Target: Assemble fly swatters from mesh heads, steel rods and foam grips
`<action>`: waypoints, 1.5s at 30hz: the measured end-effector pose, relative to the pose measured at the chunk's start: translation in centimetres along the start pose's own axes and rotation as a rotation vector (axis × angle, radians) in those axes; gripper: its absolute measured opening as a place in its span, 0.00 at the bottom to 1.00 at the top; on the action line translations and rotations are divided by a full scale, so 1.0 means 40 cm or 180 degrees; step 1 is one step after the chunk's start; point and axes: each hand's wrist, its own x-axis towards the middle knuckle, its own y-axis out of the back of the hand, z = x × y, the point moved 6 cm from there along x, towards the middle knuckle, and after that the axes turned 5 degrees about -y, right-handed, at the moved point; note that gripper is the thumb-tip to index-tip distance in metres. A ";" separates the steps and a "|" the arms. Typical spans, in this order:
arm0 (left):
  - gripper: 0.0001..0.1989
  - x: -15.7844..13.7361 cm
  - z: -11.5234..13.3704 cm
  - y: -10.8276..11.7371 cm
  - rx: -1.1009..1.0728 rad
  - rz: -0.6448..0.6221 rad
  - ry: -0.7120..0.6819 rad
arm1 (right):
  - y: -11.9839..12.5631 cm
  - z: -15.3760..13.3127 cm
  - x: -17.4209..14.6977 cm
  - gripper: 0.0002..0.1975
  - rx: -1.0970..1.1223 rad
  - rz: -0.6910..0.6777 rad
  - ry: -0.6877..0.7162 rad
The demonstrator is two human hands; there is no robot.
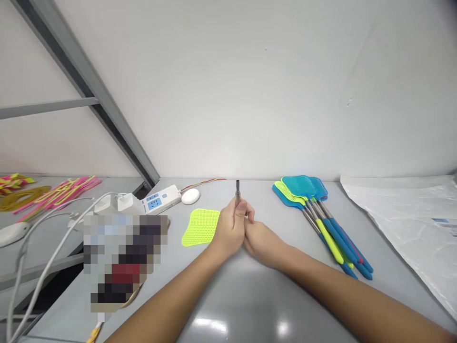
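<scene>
My left hand (230,227) is closed around a metal tube (238,187), whose hollow end sticks up above the thumb. Pressed against it from the right is my right hand (262,242), its fingers curled shut; what lies inside them is hidden. A yellow-green perforated fly swatter head (200,227) lies flat on the table just left of my left hand, which covers part of its right edge. To the right of my hands rests a pile of several fly swatters (321,219) with blue and yellow-green heads, metal shafts and coloured handles.
The grey table (246,305) meets a white wall. On the left are a power strip (162,200), a round white device (190,196), a pixelated object (124,262), white cables (43,267) and pink-yellow strips (66,190). A clear plastic sheet (403,209) covers the right side.
</scene>
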 end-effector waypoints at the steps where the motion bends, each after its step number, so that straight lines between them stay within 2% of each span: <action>1: 0.20 -0.003 -0.003 -0.001 0.0012 0.0004 0.0023 | -0.002 -0.001 0.002 0.10 -0.0052 -0.0019 0.0014; 5: 0.20 -0.011 -0.020 0.000 0.0063 0.0068 0.0027 | -0.003 -0.005 0.007 0.11 -0.0218 -0.0047 0.0068; 15: 0.19 -0.015 -0.029 -0.003 -0.0074 0.0180 0.0107 | 0.002 -0.003 0.005 0.12 -0.0041 -0.0054 0.0083; 22: 0.19 -0.016 -0.014 -0.009 -0.0131 -0.0052 0.0048 | 0.009 0.000 -0.008 0.09 0.0308 0.0101 0.0158; 25: 0.22 -0.019 -0.022 -0.006 -0.0148 -0.0069 0.0081 | 0.014 0.006 -0.017 0.07 0.0315 0.0233 0.0147; 28: 0.23 -0.020 -0.037 0.001 -0.0140 0.0020 0.0193 | 0.023 0.007 -0.025 0.11 0.0213 0.0448 0.0167; 33: 0.21 -0.019 -0.034 0.003 -0.0259 0.0132 0.0166 | 0.043 0.004 -0.032 0.12 0.0212 0.0887 0.0187; 38: 0.15 -0.019 -0.024 -0.012 -0.0140 -0.0139 0.0084 | 0.074 0.025 -0.035 0.10 0.0636 0.1220 -0.0172; 41: 0.16 -0.023 -0.020 -0.006 -0.0160 -0.0147 -0.0002 | 0.105 0.017 -0.042 0.11 0.0240 0.1143 -0.0143; 45: 0.18 -0.029 -0.004 0.027 -0.0252 0.0298 -0.0247 | 0.171 0.001 -0.071 0.16 -0.0656 0.1126 -0.0082</action>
